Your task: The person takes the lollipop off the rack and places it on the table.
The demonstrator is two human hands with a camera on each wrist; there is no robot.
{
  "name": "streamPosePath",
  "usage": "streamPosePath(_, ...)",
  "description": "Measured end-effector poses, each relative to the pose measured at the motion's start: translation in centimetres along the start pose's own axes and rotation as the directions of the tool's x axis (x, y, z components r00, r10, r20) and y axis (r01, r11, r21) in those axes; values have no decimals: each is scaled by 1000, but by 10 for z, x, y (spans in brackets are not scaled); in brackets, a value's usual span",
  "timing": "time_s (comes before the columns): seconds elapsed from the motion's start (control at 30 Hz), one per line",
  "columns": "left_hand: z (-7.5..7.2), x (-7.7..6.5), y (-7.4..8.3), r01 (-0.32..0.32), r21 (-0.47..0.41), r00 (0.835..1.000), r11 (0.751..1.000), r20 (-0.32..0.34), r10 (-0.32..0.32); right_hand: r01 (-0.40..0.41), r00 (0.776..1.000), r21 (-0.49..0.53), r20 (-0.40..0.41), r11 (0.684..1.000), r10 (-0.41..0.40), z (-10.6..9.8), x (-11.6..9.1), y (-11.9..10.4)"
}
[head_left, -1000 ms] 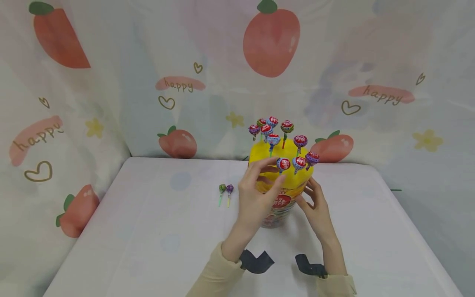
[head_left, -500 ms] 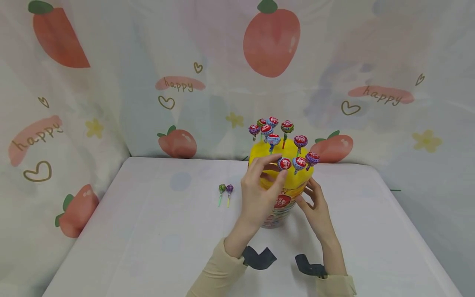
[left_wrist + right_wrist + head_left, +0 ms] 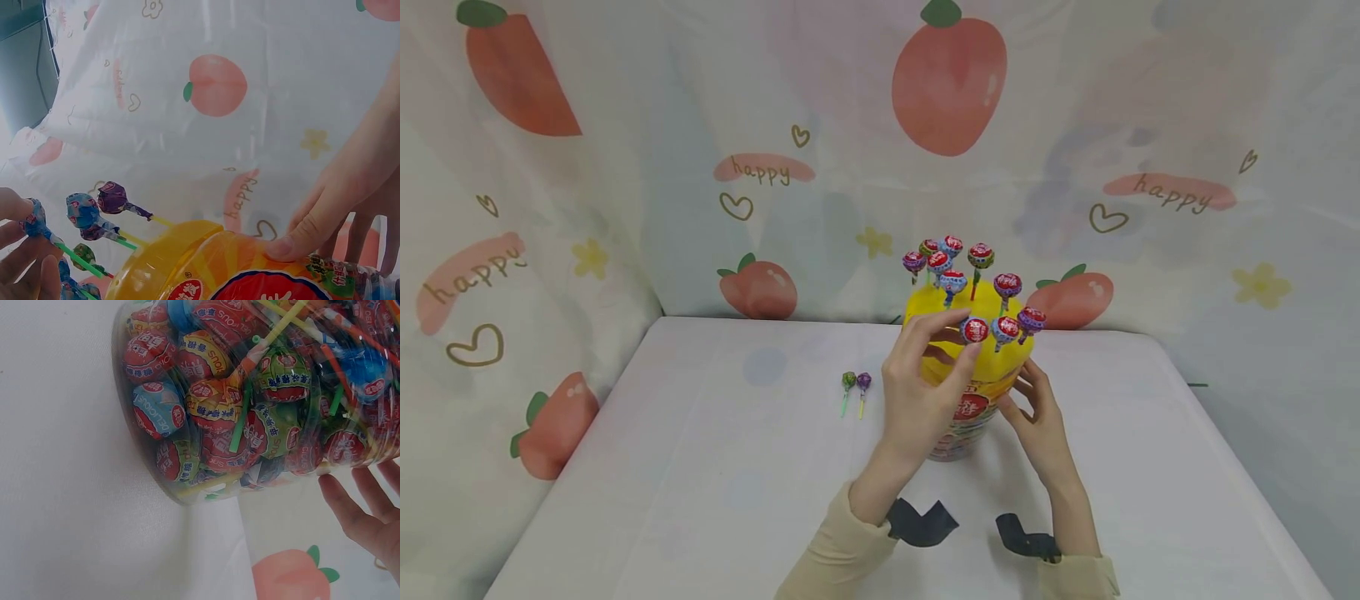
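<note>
A clear jar (image 3: pixel 212 387) packed with wrapped lollipops stands upright on the table, and its yellow lid (image 3: pixel 977 367) bears several lollipops stuck in by their sticks. My left hand (image 3: pixel 921 400) is at the lid's front left. Its fingers and thumb pinch a blue-and-red wrapped lollipop (image 3: pixel 974 330), whose green stick (image 3: pixel 78 257) slants to the lid in the left wrist view. My right hand (image 3: pixel 1037 425) holds the jar's right side, thumb on the label and fingers behind. Part of the lid is hidden behind my left hand.
Two loose lollipops, one green (image 3: pixel 848 381) and one purple (image 3: pixel 864 382), lie on the white tablecloth (image 3: pixel 737 450) left of the jar. A printed cloth backdrop (image 3: pixel 835 100) hangs behind the table and along its sides. Black straps (image 3: pixel 925 525) hang at both wrists.
My left hand has shifted slightly, and the pinched lollipop has moved a little up and right since the first frame. My right hand and the jar have stayed put.
</note>
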State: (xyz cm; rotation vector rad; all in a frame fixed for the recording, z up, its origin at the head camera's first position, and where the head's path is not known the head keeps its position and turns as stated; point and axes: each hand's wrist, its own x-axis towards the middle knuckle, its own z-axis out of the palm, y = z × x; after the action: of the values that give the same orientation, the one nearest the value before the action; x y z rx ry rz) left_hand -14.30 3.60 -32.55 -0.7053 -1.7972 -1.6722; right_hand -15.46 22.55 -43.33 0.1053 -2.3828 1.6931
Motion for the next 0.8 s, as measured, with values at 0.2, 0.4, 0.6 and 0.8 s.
streamPosePath(0.2, -8, -4, -1, -15, 25, 1000, 1000, -10, 15, 10, 1000, 2, 1, 1000, -10, 0, 0, -1)
streamPosePath(0.4, -18, -10, -11, 17, 48, 999, 999, -43, -15, 4, 1000, -1, 5, 1000, -4, -1, -1, -1)
streamPosePath(0.6, -27, -18, -25, 72, 50, 995, 996, -65, -69, 8, 1000, 3, 7, 1000, -8, 0, -1, 1)
streamPosePath(0.8, -34, -24, -38, 102, 76, 991, 992, -94, -95, 5, 1000, 0, 4, 1000, -5, 0, -1, 0)
